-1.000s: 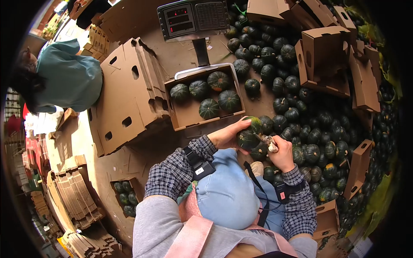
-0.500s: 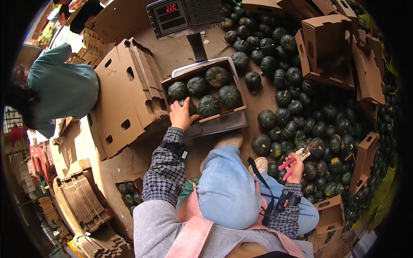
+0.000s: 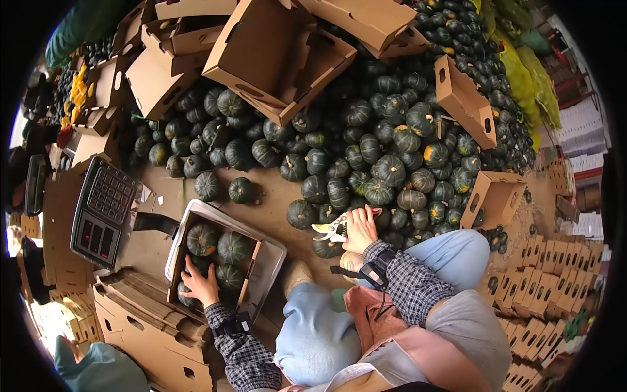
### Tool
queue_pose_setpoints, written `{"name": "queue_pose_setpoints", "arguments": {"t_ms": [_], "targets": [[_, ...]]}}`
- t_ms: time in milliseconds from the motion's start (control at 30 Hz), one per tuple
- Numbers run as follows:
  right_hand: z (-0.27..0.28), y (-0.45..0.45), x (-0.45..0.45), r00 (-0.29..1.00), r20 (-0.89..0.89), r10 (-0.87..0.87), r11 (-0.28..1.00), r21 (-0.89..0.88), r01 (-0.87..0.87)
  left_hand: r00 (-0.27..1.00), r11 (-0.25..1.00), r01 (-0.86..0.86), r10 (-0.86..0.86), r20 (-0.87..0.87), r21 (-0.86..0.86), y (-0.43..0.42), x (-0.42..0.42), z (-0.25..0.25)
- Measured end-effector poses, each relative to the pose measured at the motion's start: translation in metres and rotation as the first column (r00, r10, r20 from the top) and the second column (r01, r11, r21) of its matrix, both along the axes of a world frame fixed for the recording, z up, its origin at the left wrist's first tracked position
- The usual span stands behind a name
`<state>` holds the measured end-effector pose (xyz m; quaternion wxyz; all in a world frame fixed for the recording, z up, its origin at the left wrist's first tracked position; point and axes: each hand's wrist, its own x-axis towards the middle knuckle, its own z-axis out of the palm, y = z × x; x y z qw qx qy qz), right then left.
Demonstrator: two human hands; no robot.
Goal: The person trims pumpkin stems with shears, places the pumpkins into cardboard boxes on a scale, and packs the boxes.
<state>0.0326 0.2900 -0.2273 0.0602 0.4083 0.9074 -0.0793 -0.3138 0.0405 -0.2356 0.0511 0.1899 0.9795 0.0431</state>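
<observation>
My left hand [image 3: 200, 282] reaches into a cardboard box [image 3: 250, 273] on the platform [image 3: 269, 258] of a digital scale. Its fingers are spread over a dark green pumpkin [image 3: 188, 297], touching it, and partly hide it. Several other pumpkins [image 3: 233, 248] lie in the same box. In my right hand [image 3: 360, 230] are pruning shears [image 3: 332, 228], blades pointing left and apart, with the pink handles mostly covered by my fingers. The shears are above the near edge of a big pumpkin heap [image 3: 390, 171].
The scale's display [image 3: 104, 212] stands left of the box. Flattened cartons [image 3: 144, 320] are stacked at lower left, near a person's teal sleeve [image 3: 101, 369]. Open boxes [image 3: 281, 59] lie on the heap. More cartons [image 3: 542, 274] stand at right.
The view has swung to the right, so the scale now appears lower left. My left hand stays at the pumpkins in the box. My right hand still holds the shears, blades now pointing left.
</observation>
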Motion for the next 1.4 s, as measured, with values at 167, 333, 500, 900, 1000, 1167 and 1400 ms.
{"name": "queue_pose_setpoints", "arguments": {"t_ms": [167, 333, 500, 900, 1000, 1167, 1400], "targets": [[-0.012, 0.005, -0.005, 0.994, 0.091, -0.068, 0.998, -0.004, 0.069, 0.995, 0.992, 0.044, -0.033, -0.094, 0.116, -0.005, -0.004, 0.001], [0.0, 0.017, -0.037, 0.89, -0.282, -0.358, 0.875, -0.433, 0.215, 0.965, 0.52, 0.024, -0.234, 0.115, 0.854, 0.039, 0.036, 0.073], [0.076, -0.016, -0.095, 0.599, -0.059, -0.798, -0.205, -0.909, -0.363, 0.63, 0.473, 0.355, -0.758, 0.167, 0.807, 0.091, 0.094, 0.085], [0.018, 0.148, -0.059, 0.802, -0.464, -0.376, 0.923, -0.113, 0.367, 0.392, 0.484, 0.373, -0.855, 0.338, 0.792, 0.103, 0.104, 0.076], [0.038, 0.21, -0.08, 0.408, -0.419, -0.811, 0.542, -0.274, 0.795, 0.415, 0.508, 0.41, -0.843, 0.342, 0.757, 0.105, 0.105, 0.077], [0.018, 0.281, -0.082, 0.054, -0.303, -0.951, 0.27, -0.739, 0.617, 0.418, 0.522, 0.424, -0.838, 0.352, 0.74, 0.109, 0.106, 0.075], [0.005, 0.253, -0.09, 0.055, -0.68, -0.731, 0.606, -0.61, 0.511, 0.296, 0.56, 0.281, -0.823, 0.485, 0.779, 0.112, 0.112, 0.065]]}}
